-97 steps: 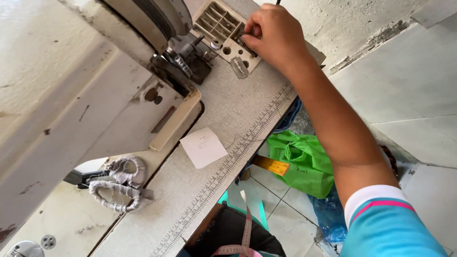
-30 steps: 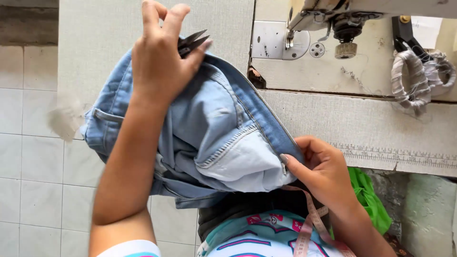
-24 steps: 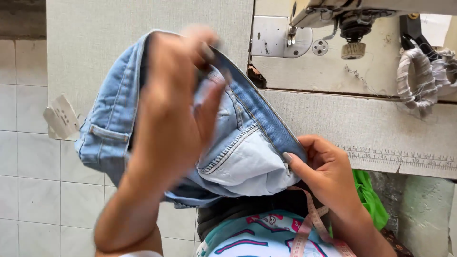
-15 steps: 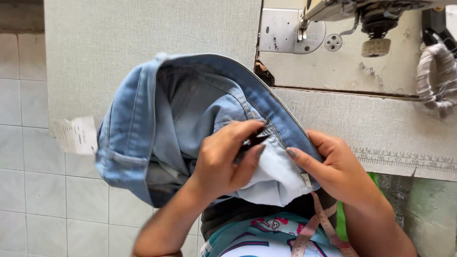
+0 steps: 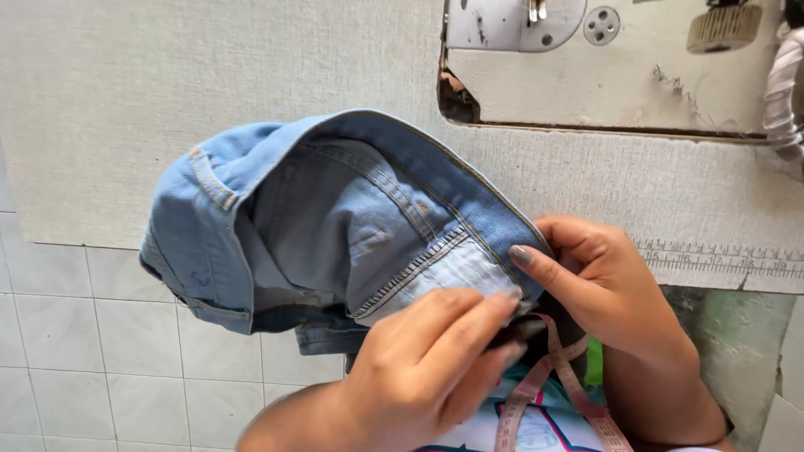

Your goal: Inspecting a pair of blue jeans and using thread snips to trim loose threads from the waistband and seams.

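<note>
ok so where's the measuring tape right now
In the head view the pink measuring tape hangs at bottom centre-right, just below the denim jeans, running between the left hand and the right hand.

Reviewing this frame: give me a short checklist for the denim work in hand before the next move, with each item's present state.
1. Light blue denim garment held up off the grey table: ok.
2. Right hand pinching the waistband edge: ok.
3. Left hand fingers on the pale inner fabric at the seam: ok.
4. Dark tool under the left fingers identifiable: cannot tell.
5. Pink measuring tape hanging clear of the seam: ok.
6. Garment clear of the sewing machine's metal plate: ok.
</note>
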